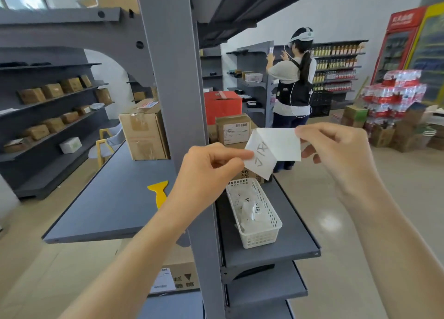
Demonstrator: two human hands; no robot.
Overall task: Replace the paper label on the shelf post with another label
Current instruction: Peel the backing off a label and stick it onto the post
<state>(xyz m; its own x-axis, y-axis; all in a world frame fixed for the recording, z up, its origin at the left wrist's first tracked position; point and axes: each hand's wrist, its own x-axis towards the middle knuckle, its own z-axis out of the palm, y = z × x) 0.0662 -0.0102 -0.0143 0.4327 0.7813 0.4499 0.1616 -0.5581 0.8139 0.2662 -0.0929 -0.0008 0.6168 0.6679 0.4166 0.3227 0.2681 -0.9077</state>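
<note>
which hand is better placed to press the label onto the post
Left, probably: the left hand pinches the label at the edge nearest the post, while the right hand holds the far edge.

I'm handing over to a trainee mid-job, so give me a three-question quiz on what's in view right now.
1. True or false: both hands grip one paper label.
2. Which side of the shelf post holds the white basket: A left, B right?
3. Fill in: the yellow scraper lies on the ____ shelf board.

Key: 1 true, the left hand and right hand pinch opposite edges. 2 B. 3 grey, left of the post, untouched.
</note>
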